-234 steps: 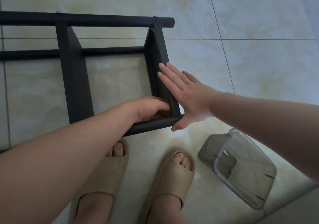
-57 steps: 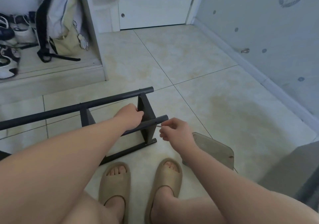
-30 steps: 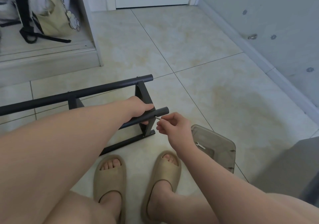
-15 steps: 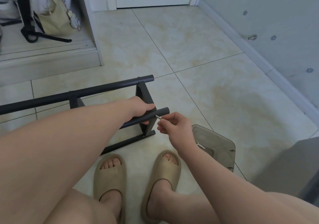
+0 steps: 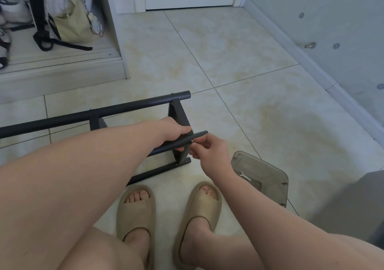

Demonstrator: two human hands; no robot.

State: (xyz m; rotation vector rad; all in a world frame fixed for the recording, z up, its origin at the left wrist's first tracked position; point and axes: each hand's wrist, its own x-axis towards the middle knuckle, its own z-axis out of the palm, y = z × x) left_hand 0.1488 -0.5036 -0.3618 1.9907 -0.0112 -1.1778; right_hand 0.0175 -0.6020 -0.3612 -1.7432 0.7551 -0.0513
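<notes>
A black metal frame [image 5: 124, 109] of tubes and flat crosspieces lies on the tiled floor in front of my feet. My left hand [image 5: 174, 130] grips the near tube [image 5: 199, 135] just beside its right-hand crosspiece [image 5: 178, 113]. My right hand [image 5: 209, 151] pinches a small silver screw [image 5: 192, 141] between thumb and fingertips, its tip touching the near tube close to the tube's end. Most of the screw is hidden by my fingers.
A smoky clear plastic box [image 5: 264, 176] with a small wrench [image 5: 244, 176] in it sits by my right foot. Tan slippers [image 5: 137, 209] are on my feet. A raised white step with a bag [image 5: 76, 18] and shoes is at back left. A wall runs along the right.
Over the last second both hands have stayed on the near tube, the right hand's fingers shifting slightly at the screw. Much earlier, my right hand lay flat against the crosspiece.
</notes>
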